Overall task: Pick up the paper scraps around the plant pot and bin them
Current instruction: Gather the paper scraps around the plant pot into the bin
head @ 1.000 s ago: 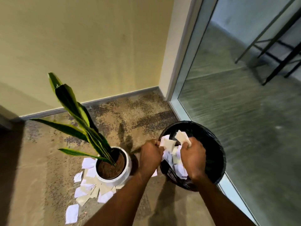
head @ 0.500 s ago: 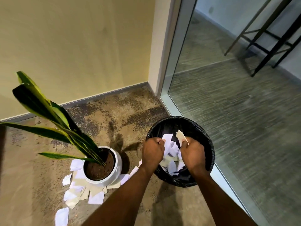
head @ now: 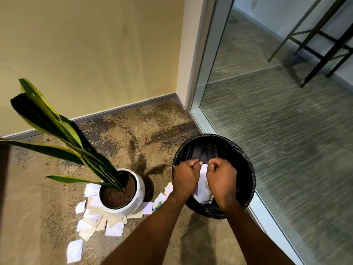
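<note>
Filling the near foreground, two bare forearms are pointing away toward one round bin (head: 210, 146). Nearest of the litter, a single white rectangular scrap (head: 74, 250) is lying flat and alone on the carpet. Just beyond it, a loose fan of paper scraps (head: 99, 222) is lying round the near and left sides of the plant pot. These are white and cream pieces, flat, straight-edged and overlapping, well over a dozen, though the overlap is hiding the exact count. Some are touching the pot's base, and one printed piece (head: 158, 203) with blue and yellow marks is lying between pot and bin.

The one plant pot (head: 138, 194) is glossy white and rounded, holding brown crumbly soil. It is carrying at least four long, stiff, blade-shaped leaves (head: 63, 131), dark green with yellow edges, leaning left.

The left hand (head: 186, 177) and right hand (head: 221, 178) are hovering side by side over the bin's mouth, knuckles up. Both are curling their fingers in and pinching between them a crumpled bunch of white scraps (head: 202, 180), which is hanging down into the bin. A wrinkled, shiny black plastic liner is covering the bin.

The floor (head: 133, 131) is showing as mottled tan-and-brown short carpet. Beyond, a smooth yellow wall (head: 86, 54) with a grey skirting strip is meeting a pale-framed glass partition (head: 267, 131). Behind the glass, streaked grey carpet and thin black metal legs (head: 315, 70) are showing.
</note>
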A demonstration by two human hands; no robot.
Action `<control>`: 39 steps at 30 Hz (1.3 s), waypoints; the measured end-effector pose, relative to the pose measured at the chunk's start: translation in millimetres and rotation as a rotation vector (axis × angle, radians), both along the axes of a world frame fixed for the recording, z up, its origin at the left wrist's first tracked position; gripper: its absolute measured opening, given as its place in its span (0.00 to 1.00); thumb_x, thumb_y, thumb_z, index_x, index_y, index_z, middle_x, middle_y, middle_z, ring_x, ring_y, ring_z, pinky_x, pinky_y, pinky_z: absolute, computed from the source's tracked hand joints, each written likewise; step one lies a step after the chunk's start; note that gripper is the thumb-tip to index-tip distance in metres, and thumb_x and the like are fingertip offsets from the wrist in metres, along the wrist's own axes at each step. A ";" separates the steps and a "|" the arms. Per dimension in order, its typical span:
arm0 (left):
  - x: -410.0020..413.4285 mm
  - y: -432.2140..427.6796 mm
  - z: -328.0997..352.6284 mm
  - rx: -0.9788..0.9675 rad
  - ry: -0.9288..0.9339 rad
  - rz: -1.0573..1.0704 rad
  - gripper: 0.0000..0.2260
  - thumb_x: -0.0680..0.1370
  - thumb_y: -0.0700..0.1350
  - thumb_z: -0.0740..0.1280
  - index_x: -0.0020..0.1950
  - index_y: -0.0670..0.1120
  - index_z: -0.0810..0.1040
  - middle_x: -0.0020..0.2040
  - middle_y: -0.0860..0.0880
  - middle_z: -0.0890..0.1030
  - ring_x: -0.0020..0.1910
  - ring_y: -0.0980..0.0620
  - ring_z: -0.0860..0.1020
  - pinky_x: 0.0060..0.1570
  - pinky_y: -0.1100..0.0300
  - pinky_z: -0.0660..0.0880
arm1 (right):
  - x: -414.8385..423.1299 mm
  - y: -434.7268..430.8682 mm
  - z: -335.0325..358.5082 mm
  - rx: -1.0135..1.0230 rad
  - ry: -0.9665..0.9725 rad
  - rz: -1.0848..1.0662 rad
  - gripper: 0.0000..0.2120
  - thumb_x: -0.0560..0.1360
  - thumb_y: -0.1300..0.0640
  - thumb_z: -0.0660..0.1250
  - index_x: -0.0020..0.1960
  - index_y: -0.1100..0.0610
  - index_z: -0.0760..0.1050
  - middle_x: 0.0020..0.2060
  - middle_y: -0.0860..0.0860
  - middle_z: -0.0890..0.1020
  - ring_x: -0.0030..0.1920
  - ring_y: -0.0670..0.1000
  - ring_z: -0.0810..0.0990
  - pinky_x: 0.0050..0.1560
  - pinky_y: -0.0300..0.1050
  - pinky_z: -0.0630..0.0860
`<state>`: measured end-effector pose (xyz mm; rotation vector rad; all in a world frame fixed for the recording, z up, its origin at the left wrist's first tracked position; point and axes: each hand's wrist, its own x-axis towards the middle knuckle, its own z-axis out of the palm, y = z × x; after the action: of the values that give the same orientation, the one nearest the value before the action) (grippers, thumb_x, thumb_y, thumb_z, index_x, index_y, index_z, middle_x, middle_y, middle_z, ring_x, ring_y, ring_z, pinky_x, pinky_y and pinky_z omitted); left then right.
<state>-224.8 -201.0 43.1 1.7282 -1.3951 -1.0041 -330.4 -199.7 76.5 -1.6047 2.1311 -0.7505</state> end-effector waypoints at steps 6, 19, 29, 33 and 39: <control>37.7 13.9 8.5 -0.150 0.040 0.212 0.12 0.78 0.42 0.64 0.59 0.45 0.82 0.52 0.48 0.85 0.50 0.54 0.82 0.51 0.59 0.78 | 50.2 9.0 -3.8 -0.120 -0.120 0.162 0.09 0.72 0.64 0.66 0.51 0.57 0.80 0.48 0.54 0.80 0.43 0.51 0.82 0.47 0.45 0.78; 127.7 98.5 -143.6 0.014 -0.231 0.146 0.12 0.72 0.44 0.62 0.48 0.41 0.83 0.46 0.42 0.84 0.45 0.45 0.80 0.47 0.53 0.72 | 128.8 62.7 -175.5 0.292 0.031 0.486 0.17 0.68 0.62 0.70 0.56 0.60 0.78 0.54 0.60 0.79 0.55 0.61 0.77 0.57 0.50 0.73; 131.8 129.8 -286.6 0.377 -0.724 -0.250 0.34 0.75 0.53 0.58 0.78 0.42 0.54 0.76 0.38 0.60 0.74 0.40 0.61 0.73 0.49 0.56 | 116.2 67.5 -311.4 0.492 0.222 0.625 0.39 0.65 0.47 0.75 0.72 0.54 0.66 0.67 0.59 0.68 0.65 0.62 0.69 0.65 0.52 0.68; 130.8 134.4 -301.2 0.337 -0.822 -0.260 0.36 0.72 0.56 0.59 0.78 0.45 0.55 0.75 0.37 0.62 0.74 0.36 0.59 0.73 0.41 0.54 | 122.1 67.1 -331.3 0.390 0.365 0.657 0.39 0.64 0.42 0.72 0.71 0.53 0.66 0.67 0.58 0.69 0.62 0.62 0.70 0.62 0.52 0.67; 134.0 132.4 -286.6 0.331 -0.762 -0.219 0.30 0.78 0.53 0.56 0.78 0.45 0.54 0.72 0.40 0.67 0.68 0.38 0.67 0.68 0.44 0.65 | 130.8 61.2 -327.4 0.439 0.377 0.681 0.39 0.68 0.46 0.72 0.73 0.51 0.58 0.62 0.58 0.68 0.62 0.59 0.69 0.58 0.53 0.72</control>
<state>-90.9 -68.6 -243.5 2.3941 -2.0042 -0.7333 -199.6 -138.5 -250.9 -2.1152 1.6016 0.2324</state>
